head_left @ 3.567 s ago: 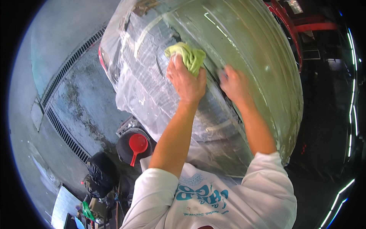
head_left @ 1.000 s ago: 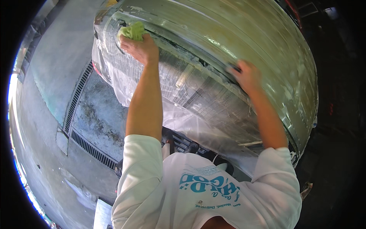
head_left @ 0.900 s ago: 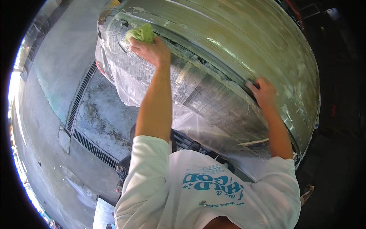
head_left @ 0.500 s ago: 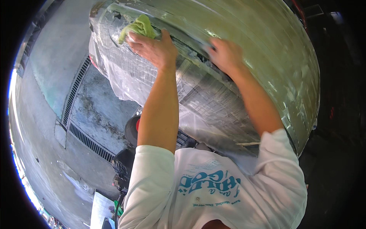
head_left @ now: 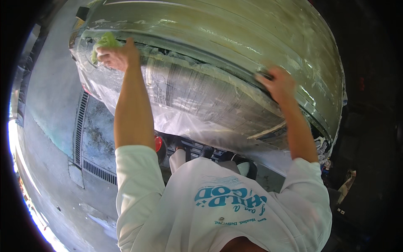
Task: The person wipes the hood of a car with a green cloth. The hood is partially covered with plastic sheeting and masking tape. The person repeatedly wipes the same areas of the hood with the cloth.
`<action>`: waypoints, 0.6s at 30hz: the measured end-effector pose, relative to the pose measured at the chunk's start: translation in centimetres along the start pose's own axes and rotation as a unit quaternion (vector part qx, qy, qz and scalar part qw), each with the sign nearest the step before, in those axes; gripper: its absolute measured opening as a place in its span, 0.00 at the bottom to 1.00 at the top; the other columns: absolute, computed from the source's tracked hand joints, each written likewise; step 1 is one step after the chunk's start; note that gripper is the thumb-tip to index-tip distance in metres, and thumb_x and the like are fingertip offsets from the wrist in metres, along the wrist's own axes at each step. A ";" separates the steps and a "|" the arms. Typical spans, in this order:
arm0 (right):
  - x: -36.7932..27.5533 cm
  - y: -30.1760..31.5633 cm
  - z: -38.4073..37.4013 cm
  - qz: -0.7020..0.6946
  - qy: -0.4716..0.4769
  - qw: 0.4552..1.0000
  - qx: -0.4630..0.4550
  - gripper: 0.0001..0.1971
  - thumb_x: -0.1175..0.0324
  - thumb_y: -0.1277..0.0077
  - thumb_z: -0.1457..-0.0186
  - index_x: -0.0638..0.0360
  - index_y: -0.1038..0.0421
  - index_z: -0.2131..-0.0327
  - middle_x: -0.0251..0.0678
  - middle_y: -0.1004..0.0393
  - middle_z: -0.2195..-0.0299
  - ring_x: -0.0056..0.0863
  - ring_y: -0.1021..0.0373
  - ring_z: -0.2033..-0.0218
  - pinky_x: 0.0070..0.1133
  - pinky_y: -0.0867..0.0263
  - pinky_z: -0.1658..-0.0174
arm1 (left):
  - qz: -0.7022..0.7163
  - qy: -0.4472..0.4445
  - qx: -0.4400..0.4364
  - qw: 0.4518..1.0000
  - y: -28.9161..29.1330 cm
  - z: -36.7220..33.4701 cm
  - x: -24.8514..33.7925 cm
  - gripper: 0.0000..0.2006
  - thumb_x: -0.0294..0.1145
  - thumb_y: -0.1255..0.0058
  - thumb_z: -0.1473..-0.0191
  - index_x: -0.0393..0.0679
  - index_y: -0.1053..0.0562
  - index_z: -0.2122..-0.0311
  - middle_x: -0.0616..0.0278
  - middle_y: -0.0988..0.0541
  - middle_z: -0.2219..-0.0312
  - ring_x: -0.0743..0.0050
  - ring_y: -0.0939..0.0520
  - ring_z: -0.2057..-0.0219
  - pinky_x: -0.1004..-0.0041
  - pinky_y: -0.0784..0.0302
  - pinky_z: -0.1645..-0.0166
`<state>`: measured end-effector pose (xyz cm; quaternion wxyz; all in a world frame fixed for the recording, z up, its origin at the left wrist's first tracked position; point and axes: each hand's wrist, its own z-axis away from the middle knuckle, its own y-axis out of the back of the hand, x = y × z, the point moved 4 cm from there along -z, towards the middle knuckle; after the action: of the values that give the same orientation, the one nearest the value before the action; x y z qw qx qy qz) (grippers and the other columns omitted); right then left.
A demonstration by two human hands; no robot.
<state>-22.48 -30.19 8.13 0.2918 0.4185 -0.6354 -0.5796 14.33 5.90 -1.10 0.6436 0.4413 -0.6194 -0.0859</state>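
A wet, olive-grey vehicle roof panel [head_left: 218,27] with whitish streaks curves across the far side. My left hand [head_left: 121,56] is at its far-left edge, fingers closed on a crumpled green cloth [head_left: 107,40]. Farther right, my right hand [head_left: 282,84] is bent over the panel's near edge, close to a dark groove [head_left: 201,58]. Its fingers are blurred and curled around a small dark piece [head_left: 265,77] whose kind I cannot make out. Below the groove, masking paper [head_left: 189,90] and clear plastic sheeting [head_left: 178,119] cover the vehicle's side.
I stand close to the sheeting, with a dark slatted surface [head_left: 195,149] by my feet. A red round object [head_left: 158,143] is beside my left leg. A drain grate [head_left: 98,171] runs through the concrete floor [head_left: 54,143] on the left.
The view has turned and shifted right along the vehicle. My left hand, still with the green cloth, appears farther left; my right hand appears lower and farther right along the panel edge.
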 end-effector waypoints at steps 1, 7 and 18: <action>4.3 0.4 2.3 -0.006 0.032 0.998 0.060 0.25 0.43 0.31 0.51 0.57 0.26 0.73 0.37 0.25 0.72 0.38 0.27 0.70 0.34 0.32 0.66 | -0.017 0.004 -0.002 1.000 -0.7 0.4 0.5 0.68 0.50 0.27 0.62 0.34 0.63 0.27 0.20 0.57 0.31 0.17 0.48 0.30 0.42 0.48 0.26; 10.5 1.2 5.0 -0.028 -0.006 0.998 0.049 0.23 0.48 0.28 0.54 0.57 0.25 0.73 0.36 0.25 0.74 0.39 0.27 0.71 0.32 0.31 0.66 | 0.015 -0.008 -0.007 1.000 -0.3 2.7 1.7 0.67 0.47 0.29 0.59 0.39 0.67 0.27 0.18 0.59 0.30 0.14 0.52 0.29 0.39 0.55 0.25; -22.1 -8.8 -12.5 -0.087 0.163 0.983 -0.013 0.11 0.54 0.37 0.43 0.49 0.20 0.68 0.38 0.20 0.72 0.41 0.22 0.69 0.39 0.27 0.65 | -0.009 -0.008 -0.049 0.999 -0.8 3.8 2.2 0.66 0.45 0.30 0.57 0.36 0.68 0.27 0.14 0.60 0.32 0.10 0.51 0.31 0.37 0.52 0.27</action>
<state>0.51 -16.90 3.95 0.3456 0.5568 -0.5329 -0.5352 11.83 2.24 -0.67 0.6584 0.4141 -0.6159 -0.1254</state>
